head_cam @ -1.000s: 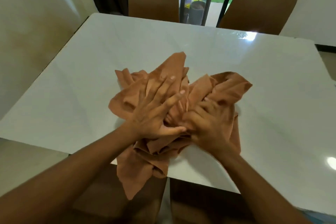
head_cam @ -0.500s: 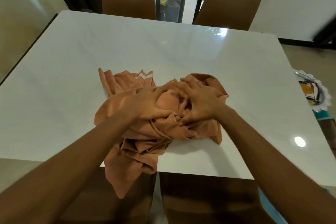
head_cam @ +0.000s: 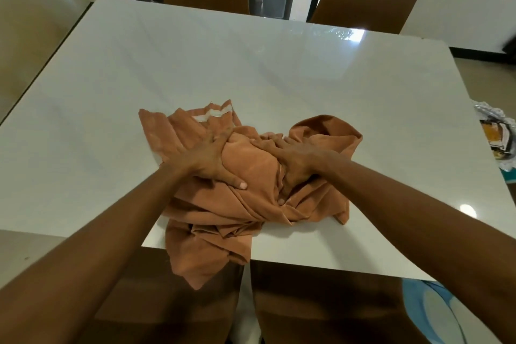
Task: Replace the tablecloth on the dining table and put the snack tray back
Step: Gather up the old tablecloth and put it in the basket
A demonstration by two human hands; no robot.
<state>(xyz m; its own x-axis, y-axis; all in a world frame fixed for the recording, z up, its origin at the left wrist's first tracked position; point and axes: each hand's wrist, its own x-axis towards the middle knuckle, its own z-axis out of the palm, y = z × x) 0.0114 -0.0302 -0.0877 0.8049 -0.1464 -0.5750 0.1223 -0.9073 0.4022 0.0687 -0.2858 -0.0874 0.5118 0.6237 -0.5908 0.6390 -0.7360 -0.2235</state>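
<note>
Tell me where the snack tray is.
In the head view the snack tray sits off the table, just past its right edge, far right of the bunched tablecloth.

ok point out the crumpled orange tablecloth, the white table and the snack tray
crumpled orange-brown tablecloth (head_cam: 252,167), head view, raised middle bulge
glossy white dining table (head_cam: 251,70), head view, bare top
foil-edged snack tray (head_cam: 490,114), head view, crinkled rim at right edge

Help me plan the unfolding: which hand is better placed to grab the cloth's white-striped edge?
Probably the left hand: the striped edge lies just beyond its fingers; the right hand presses the cloth farther right.
</note>
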